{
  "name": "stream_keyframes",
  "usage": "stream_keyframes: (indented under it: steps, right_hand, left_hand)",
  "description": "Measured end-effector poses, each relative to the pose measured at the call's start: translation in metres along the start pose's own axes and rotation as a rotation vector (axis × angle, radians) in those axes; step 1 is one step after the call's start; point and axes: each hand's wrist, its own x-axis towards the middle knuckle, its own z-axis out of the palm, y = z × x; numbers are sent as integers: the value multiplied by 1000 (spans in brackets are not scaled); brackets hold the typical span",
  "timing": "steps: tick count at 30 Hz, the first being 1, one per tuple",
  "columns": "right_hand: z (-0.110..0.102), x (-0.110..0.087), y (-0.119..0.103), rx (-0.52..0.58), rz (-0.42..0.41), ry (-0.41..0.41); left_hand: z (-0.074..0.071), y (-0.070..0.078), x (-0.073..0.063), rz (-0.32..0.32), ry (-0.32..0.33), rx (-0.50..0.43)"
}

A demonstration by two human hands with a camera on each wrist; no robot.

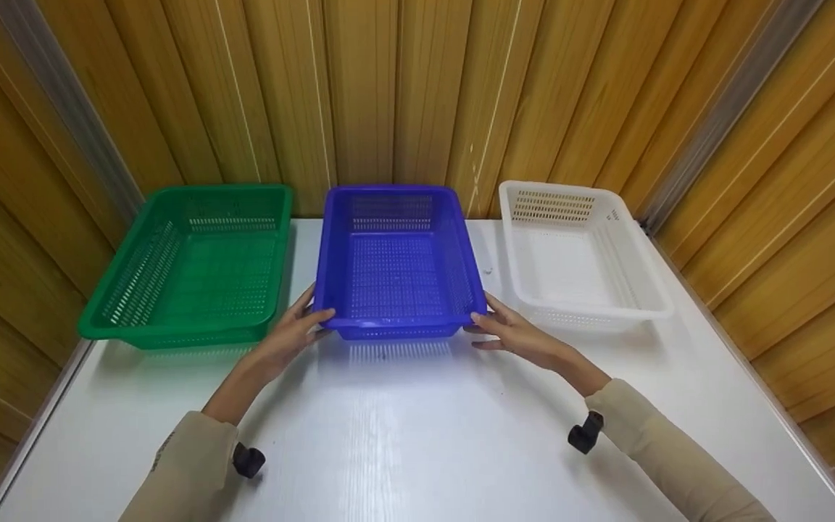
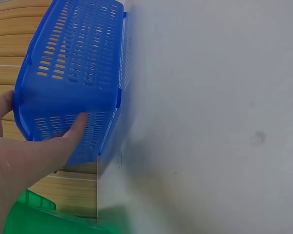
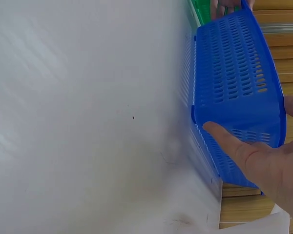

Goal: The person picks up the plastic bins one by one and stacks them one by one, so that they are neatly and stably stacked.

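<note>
A blue plastic basket point(image 1: 396, 275) with slotted walls stands in the middle of the table, nothing inside it. My left hand point(image 1: 291, 337) grips its near left corner, thumb on the rim and fingers against the outer wall. At the near right corner my right hand point(image 1: 519, 335) holds it the same way. From the left wrist view, a finger point(image 2: 77, 130) lies along the slotted side of the basket point(image 2: 71, 63). In the right wrist view a finger point(image 3: 229, 144) touches the basket's lower corner, with the thumb up at the rim.
To the left of the blue basket stands a green basket point(image 1: 225, 268); to the right, a white basket point(image 1: 570, 257). All three line the back of the white table point(image 1: 403, 442), close to a wood-panelled wall point(image 1: 388, 94). Panels also rise on both sides.
</note>
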Motion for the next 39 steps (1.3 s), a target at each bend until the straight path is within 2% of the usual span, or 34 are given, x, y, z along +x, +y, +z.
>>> stream_keyframes:
  steps: [6,16,23,29,39]
  right_hand:
    - [-1,1,3,96,-10,-22]
    - [0,-7,-1,121,-32,-10]
    - [2,-13,-9,114,-79,21]
    - [4,-16,-15,101,-85,44]
    - [17,-10,-34,103,-103,49]
  left_hand:
    - [1,0,0,3,-15,-134]
    - [5,4,-3,12,-34,-222]
    - [9,14,-7,28,-34,-157]
    - [10,26,-11,19,-24,-108]
    - [0,41,-27,46,12,-73]
